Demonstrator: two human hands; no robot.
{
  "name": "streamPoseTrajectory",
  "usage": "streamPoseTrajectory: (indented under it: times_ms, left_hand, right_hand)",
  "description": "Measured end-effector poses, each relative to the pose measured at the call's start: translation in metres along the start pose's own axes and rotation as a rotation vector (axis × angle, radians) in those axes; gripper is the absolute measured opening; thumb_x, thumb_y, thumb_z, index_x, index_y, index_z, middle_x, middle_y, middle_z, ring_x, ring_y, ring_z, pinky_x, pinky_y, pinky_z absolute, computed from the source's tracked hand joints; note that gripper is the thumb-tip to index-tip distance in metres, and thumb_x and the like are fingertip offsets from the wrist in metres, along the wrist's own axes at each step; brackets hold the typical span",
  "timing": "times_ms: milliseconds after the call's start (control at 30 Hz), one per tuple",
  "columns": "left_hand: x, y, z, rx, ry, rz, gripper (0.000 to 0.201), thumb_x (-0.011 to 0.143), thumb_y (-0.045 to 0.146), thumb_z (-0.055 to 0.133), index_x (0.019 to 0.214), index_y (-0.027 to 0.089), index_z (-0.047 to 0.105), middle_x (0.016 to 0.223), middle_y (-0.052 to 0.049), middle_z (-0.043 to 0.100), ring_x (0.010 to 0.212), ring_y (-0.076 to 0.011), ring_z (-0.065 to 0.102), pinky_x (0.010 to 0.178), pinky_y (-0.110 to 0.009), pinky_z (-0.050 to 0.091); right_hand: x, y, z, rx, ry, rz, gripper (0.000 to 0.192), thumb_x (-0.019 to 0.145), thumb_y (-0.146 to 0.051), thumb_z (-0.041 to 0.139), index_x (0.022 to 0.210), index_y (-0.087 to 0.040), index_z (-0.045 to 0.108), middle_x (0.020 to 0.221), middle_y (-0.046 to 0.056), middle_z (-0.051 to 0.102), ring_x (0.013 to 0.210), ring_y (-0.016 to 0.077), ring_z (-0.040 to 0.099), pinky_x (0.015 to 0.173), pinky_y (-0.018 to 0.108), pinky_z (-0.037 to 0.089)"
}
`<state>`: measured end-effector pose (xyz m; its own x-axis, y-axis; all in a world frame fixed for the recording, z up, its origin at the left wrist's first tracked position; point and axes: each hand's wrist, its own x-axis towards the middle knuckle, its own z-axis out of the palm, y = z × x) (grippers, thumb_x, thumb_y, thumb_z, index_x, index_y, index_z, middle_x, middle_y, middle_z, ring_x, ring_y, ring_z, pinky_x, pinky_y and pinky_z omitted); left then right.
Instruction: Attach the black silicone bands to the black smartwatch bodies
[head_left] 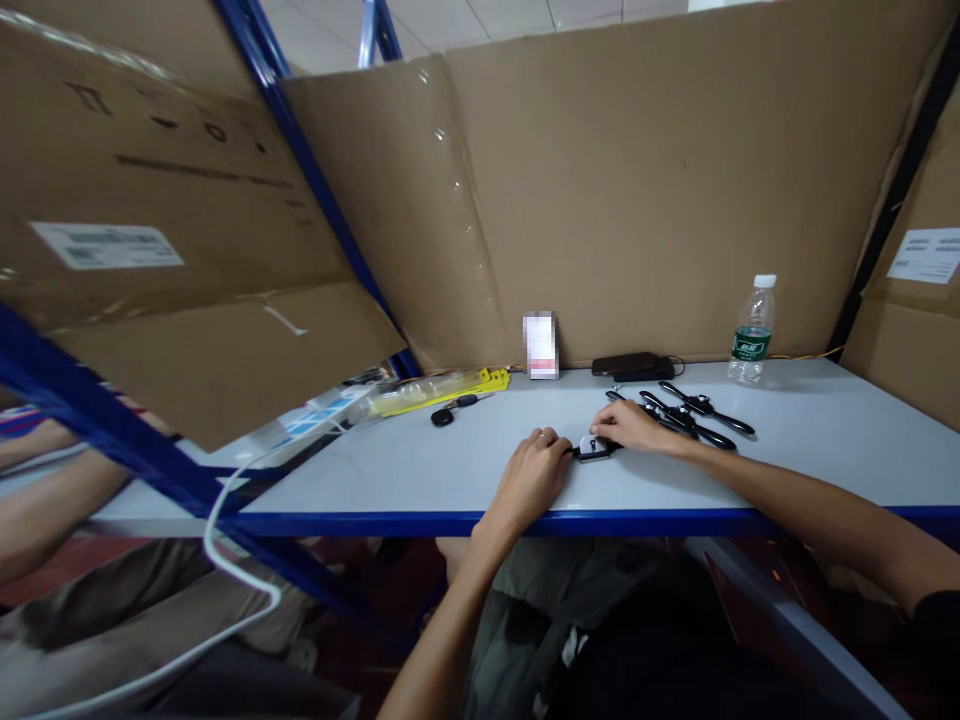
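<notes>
A black spokeshave [594,449] with a silver blade plate lies low over the table near its front edge. My left hand [534,465] is closed around its left handle. At the upper edge of the blade plate, the bent fingers of my right hand [630,424] pinch the tool; the exact part under the fingertips is hidden. Just behind and right of that hand rest more black spokeshaves [697,402], their handles lying at a slant. My right hand partly covers some of them.
A phone [541,345] leans against the cardboard at the back, left of a dark flat case [624,365]. A water bottle [750,335] stands back right. Keys [444,416] and yellow-edged packaging [442,392] lie left. Another person's arm [60,500] shows beyond the blue post.
</notes>
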<state>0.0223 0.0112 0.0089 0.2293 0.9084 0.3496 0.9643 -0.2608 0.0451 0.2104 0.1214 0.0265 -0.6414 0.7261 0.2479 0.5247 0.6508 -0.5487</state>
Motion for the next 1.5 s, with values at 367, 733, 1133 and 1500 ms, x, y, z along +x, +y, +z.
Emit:
streamPoseTrajectory:
  times_ms: [367,733,1133,1500]
  left_hand:
    - [-0.001,-0.001,-0.002,-0.026,-0.021,0.01,0.026,0.099,0.023,0.05,0.117,0.019,0.068,0.109,-0.011,0.064,0.105,-0.0263,0.058,0.094,-0.039,0.048]
    - [-0.001,-0.001,-0.002,-0.013,-0.012,0.012,0.026,0.099,0.023,0.05,0.117,0.02,0.068,0.108,-0.01,0.064,0.104,-0.0257,0.058,0.093,-0.038,0.048]
    - [-0.001,0.0,-0.003,-0.013,-0.027,0.018,0.025,0.1,0.023,0.049,0.114,0.02,0.069,0.109,-0.01,0.064,0.105,-0.0263,0.058,0.094,-0.039,0.048]
    - [-0.001,-0.002,-0.001,-0.018,0.005,0.023,0.022,0.099,0.022,0.053,0.113,0.019,0.07,0.106,-0.01,0.064,0.103,-0.0261,0.058,0.092,-0.039,0.048]
  right_hand:
    - [-0.02,0.004,-0.065,-0.466,-0.156,0.065,0.011,0.083,-0.023,0.067,0.079,-0.018,0.076,0.08,0.011,0.073,0.075,0.0226,0.066,0.061,0.029,0.034]
    - [-0.021,-0.003,-0.054,-0.523,-0.143,0.058,0.019,0.082,-0.015,0.061,0.086,-0.019,0.079,0.088,0.013,0.075,0.085,0.0272,0.068,0.067,0.032,0.036]
    - [-0.013,0.017,-0.065,-0.46,-0.068,0.121,0.01,0.082,-0.026,0.071,0.084,-0.021,0.08,0.088,0.012,0.075,0.084,0.0267,0.067,0.065,0.031,0.036]
    - [-0.011,0.004,-0.042,-0.358,-0.115,0.111,0.021,0.078,-0.022,0.078,0.098,-0.018,0.075,0.095,0.005,0.076,0.087,0.019,0.067,0.063,0.024,0.037]
